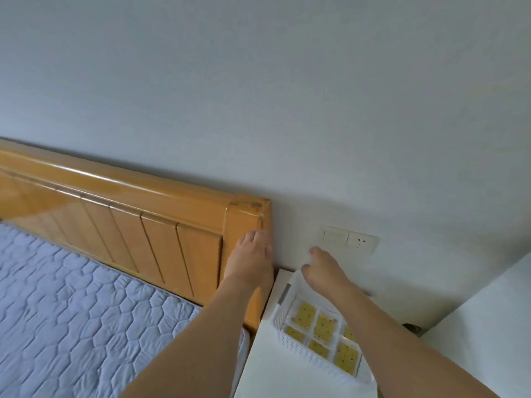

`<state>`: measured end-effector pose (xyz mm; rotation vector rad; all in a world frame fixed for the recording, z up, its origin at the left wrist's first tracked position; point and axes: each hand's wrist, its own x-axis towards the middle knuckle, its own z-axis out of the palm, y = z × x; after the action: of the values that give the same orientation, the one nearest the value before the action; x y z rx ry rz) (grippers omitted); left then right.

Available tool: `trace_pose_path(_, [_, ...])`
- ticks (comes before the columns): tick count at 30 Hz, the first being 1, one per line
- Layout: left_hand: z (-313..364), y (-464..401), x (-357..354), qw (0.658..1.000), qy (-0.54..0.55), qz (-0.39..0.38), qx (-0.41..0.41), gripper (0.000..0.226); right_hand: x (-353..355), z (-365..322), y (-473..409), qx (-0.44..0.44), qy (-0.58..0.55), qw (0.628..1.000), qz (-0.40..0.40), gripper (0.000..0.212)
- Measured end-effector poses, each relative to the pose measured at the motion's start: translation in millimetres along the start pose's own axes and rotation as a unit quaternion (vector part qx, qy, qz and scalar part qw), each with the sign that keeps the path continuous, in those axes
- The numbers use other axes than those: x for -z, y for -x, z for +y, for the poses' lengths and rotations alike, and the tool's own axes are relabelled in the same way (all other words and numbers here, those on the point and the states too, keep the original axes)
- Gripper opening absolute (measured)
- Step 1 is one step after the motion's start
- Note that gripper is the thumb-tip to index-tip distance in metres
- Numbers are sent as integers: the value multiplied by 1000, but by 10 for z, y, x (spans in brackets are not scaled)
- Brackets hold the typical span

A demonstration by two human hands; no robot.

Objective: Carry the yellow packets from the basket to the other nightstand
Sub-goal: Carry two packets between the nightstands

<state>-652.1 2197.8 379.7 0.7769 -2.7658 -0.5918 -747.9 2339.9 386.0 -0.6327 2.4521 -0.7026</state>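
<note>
Where white basket sits on white nightstand, yellow packets lying flat in rows; right hand loosely spread above, empty; left hand flat against wooden headboard.

A glossy wooden headboard runs along the grey wall. Below it lies a quilted blue mattress. Right of the headboard, a switch and socket sit on the wall, seemingly one plate.

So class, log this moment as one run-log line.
stage: packets not yet lifted | left hand: open at headboard | right hand: open above basket | yellow packets: in basket on nightstand
</note>
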Motion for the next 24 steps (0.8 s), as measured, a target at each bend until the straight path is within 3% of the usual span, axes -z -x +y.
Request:
trace_pose_path(3, [-218, 254, 480, 997, -33, 55, 45, 46, -115, -397, 99, 78, 31, 996, -27, 24])
trace_pose_path(6, [-489, 707, 944, 988, -60, 99, 103, 46, -346, -836, 317, 154, 79, 982, -76, 50])
trace_pose_path(11, [-952, 1883, 1664, 952, -115, 180, 219, 46, -875, -1601, 1070, 284, 143, 938, -140, 52])
trace_pose_path(17, [-1399, 3974, 2362, 874, -126, 267, 386, 45, -1795, -2446, 2494, 449, 201, 845, -210, 57])
trace_pose_path(24, [-1420, 7104, 2807, 750, -160, 338, 546, 48, -3073, -2886, 5091, 583, 221, 722, -300, 60])
